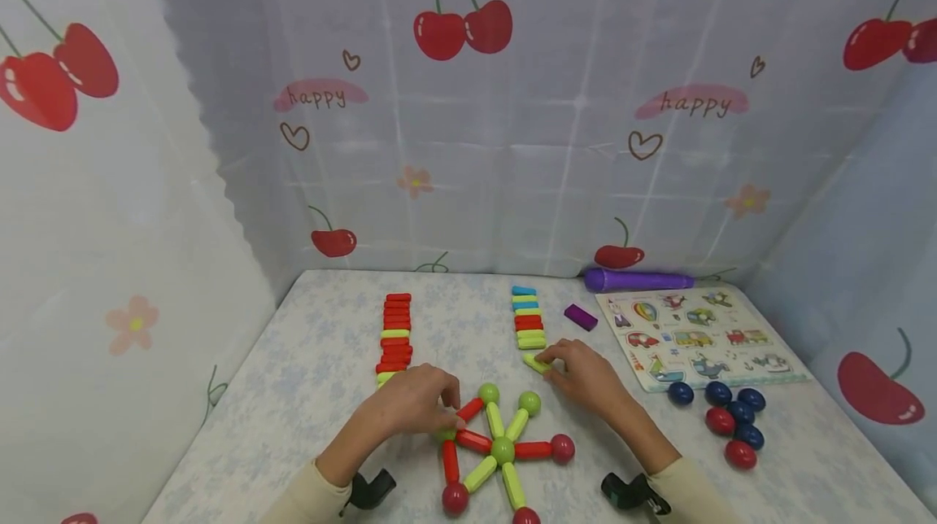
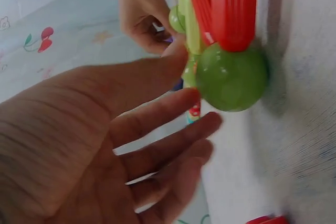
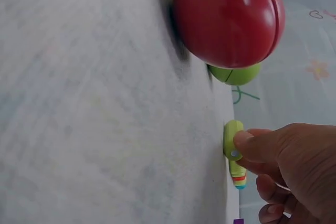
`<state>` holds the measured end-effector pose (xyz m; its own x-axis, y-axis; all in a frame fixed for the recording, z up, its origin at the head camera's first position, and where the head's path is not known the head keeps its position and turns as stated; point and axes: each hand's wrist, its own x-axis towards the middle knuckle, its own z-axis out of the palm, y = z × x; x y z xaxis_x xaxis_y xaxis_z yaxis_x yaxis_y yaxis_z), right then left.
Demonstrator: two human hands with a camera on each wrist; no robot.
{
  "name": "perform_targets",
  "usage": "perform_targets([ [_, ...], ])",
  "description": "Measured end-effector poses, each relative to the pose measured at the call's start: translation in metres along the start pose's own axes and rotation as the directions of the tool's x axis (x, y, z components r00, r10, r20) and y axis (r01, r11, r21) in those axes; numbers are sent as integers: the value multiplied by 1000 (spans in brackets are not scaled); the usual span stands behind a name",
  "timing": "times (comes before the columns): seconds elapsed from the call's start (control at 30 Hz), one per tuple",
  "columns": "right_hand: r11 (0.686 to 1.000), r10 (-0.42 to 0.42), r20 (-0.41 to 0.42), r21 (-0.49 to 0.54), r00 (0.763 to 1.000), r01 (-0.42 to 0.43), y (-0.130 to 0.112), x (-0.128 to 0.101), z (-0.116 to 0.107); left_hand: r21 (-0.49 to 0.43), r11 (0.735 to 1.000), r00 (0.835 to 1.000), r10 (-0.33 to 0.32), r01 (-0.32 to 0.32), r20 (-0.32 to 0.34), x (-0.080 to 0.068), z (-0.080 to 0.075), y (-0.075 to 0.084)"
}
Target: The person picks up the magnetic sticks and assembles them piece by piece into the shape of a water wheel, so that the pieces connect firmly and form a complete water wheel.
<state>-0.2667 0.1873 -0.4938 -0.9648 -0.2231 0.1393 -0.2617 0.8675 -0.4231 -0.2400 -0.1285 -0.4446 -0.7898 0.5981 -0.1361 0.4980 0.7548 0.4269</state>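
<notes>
A half-built figure of sticks and balls (image 1: 502, 449) lay flat on the bench (image 1: 307, 361), its spokes meeting at a green hub. The left hand (image 1: 413, 406) rested at the figure's upper left, beside a green ball (image 2: 231, 77) where two red sticks (image 2: 231, 9) met; in the left wrist view its fingers were spread and relaxed, nothing held, the tips near that ball. The right hand (image 1: 586, 377) lay just above the figure, its thumb and fingers pinching one end of a green stick (image 1: 537, 363) still flat on the bench, below a short row of sticks (image 1: 529, 317). A longer row (image 1: 395, 337) stood behind the left hand. To the right lay a puzzle board (image 1: 699, 337) and loose balls (image 1: 728, 420).

The step in hand was judged to be the fetching of one more spoke. The next move would call for the stick to be lifted and its end brought to a ball while the figure was steadied
</notes>
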Motion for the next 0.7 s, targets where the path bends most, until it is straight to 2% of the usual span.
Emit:
perform_targets([
  [0.17, 999, 31, -3, 20, 1000, -31, 0, 1, 2, -20, 997, 995, 72, -73, -76, 13, 9, -4],
  [0.37, 998, 19, 35, 58, 999, -21, -1, 0, -1, 14, 994, 990, 113, -113, -82, 19, 20, -5],
  [0.5, 992, -73, 85, 112, 994, 63, -7, -3, -9, 11, 993, 987, 116, -116, -107, 21, 24, -6],
  [0.63, 961, -208, 113, 209, 972, 182, -19, -5, -18, -6, 993, 986, 115, -117, -121, 23, 25, -6],
  [0.7, 947, -249, 123, 237, 961, 215, -27, -6, -19, -13, 993, 986, 111, -114, -124, 23, 26, -6],
])
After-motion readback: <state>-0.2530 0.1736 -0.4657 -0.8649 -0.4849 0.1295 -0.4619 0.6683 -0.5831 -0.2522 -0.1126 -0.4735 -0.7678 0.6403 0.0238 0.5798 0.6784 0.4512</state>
